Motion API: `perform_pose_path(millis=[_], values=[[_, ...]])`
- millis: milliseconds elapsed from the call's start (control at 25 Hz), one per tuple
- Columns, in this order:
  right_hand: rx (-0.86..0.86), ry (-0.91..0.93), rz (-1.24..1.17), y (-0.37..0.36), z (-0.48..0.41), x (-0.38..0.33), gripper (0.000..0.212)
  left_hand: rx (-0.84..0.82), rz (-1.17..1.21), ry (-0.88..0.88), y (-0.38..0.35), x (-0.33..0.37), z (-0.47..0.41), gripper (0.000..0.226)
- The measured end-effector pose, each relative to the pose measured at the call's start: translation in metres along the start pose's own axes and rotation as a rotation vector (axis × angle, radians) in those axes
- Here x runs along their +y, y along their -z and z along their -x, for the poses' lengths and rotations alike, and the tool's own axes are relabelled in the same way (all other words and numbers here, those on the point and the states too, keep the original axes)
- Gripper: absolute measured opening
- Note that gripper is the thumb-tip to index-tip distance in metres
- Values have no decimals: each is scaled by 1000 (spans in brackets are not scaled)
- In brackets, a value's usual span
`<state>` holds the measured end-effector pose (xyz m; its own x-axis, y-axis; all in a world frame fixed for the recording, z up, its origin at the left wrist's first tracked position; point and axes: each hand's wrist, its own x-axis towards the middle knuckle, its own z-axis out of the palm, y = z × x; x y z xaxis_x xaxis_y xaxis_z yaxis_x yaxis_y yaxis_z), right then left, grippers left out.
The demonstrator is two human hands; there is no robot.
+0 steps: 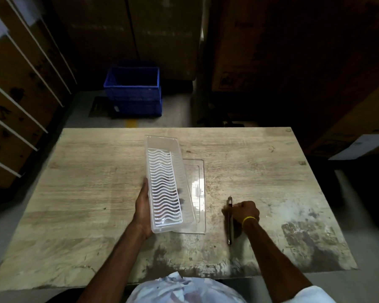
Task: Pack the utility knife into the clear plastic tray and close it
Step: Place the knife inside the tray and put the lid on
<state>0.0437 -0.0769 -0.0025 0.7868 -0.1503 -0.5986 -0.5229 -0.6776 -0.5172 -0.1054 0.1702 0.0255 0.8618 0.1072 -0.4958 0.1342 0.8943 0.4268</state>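
Boxes: several tall brown cardboard boxes [166,29] stand behind and to both sides; the exact count is unclear in the dark. Their printing is too dim and blurred to read.
Table: one wooden table [96,193], worn and stained along the near right part.
Crates: two blue crates [132,92] stacked on the floor beyond the table; a small label on the lower one cannot be read.
Tray: one clear plastic tray [162,184], long and narrow, with one white wavy grid insert in its bottom. It is tilted, near end raised off the table. No writing shows on it.
Lid: one flat clear lid [200,189] lies on the table just right of the tray, partly under it.
Hands: two, both bare.
Left hand: the left hand [143,211] is clamped on the tray's near left edge, palm against the wall, fingers hidden beneath.
Right hand: the right hand [242,212] is closed on the knife; one yellow band [248,220] sits on the wrist.
Knife: one dark slim utility knife [229,219], on the table right of the lid, pointing away, outside the tray. No brand can be read.
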Motion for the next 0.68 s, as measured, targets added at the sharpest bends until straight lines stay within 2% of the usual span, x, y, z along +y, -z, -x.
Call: perform_pose_path(millis=[160, 280, 480, 600, 680], values=[[-86, 53, -374, 29, 7, -36, 28, 4, 34, 8, -3, 0, -6, 75], [-208, 229, -528, 55, 43, -102, 23, -49, 92, 22, -12, 0, -5, 77], [-362, 552, -461, 45, 114, -185, 24, -110, 124, 8, -28, -6, -3, 71], [-361, 582, -305, 5, 133, -201, 31, -86, 94, 0, -29, -8, -3, 73], [-262, 580, -132, -24, 135, -199, 37, -88, 98, -13, -31, -5, -1, 71]])
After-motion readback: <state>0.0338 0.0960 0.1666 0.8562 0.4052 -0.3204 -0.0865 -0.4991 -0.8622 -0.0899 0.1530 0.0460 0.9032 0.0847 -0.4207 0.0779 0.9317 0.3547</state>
